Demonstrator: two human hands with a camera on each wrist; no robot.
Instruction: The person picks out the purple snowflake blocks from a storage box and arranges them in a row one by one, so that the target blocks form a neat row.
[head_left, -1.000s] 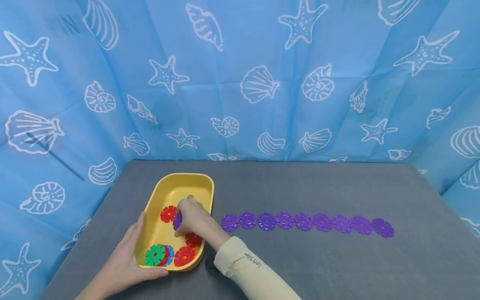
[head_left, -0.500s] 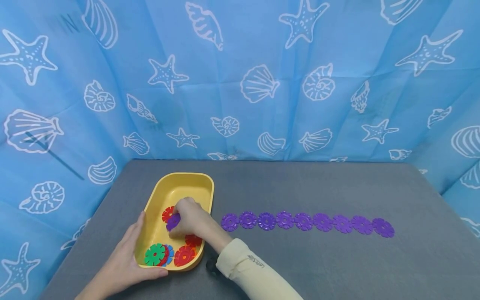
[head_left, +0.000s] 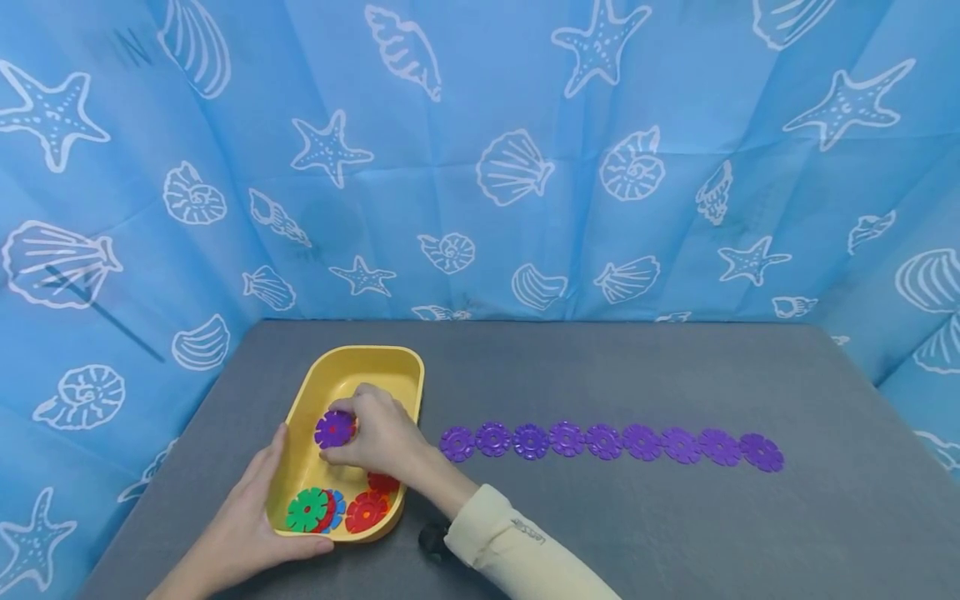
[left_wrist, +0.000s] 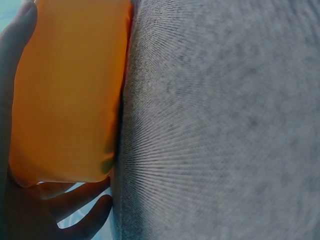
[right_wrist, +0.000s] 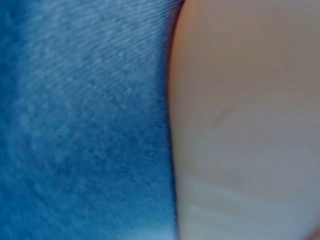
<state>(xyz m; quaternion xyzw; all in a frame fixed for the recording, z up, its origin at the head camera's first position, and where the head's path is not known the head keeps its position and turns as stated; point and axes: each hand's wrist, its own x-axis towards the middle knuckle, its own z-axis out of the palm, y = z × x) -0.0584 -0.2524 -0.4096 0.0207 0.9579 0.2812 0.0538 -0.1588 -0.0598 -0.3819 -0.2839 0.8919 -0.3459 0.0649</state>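
In the head view, my right hand [head_left: 382, 433] reaches into a yellow plastic bin [head_left: 410, 360] and pinches a purple snowflake disc [head_left: 334, 429] between thumb and fingers. A red disc is mostly hidden behind it. My left hand [head_left: 243, 517] holds the bin's near left corner, thumb along the front and fingers along the left side. The left wrist view shows the bin wall [left_wrist: 72, 95] between that thumb and fingers. Near the bin's front lie a green disc [head_left: 306, 510], a blue disc [head_left: 335, 510] and red discs [head_left: 366, 512]. Only bare skin and cloth show in the right wrist view.
Right of the bin, a row of several purple discs [head_left: 604, 442] stretches across the grey table [head_left: 637, 533]. A small black object [head_left: 432, 540] sits by the right sleeve. A blue curtain [head_left: 450, 125] with shell prints hangs behind the table.
My right hand has shifted left and turned inside the bin, bringing the purple disc over the red one with its flat face in view. The left hand stays on the bin.
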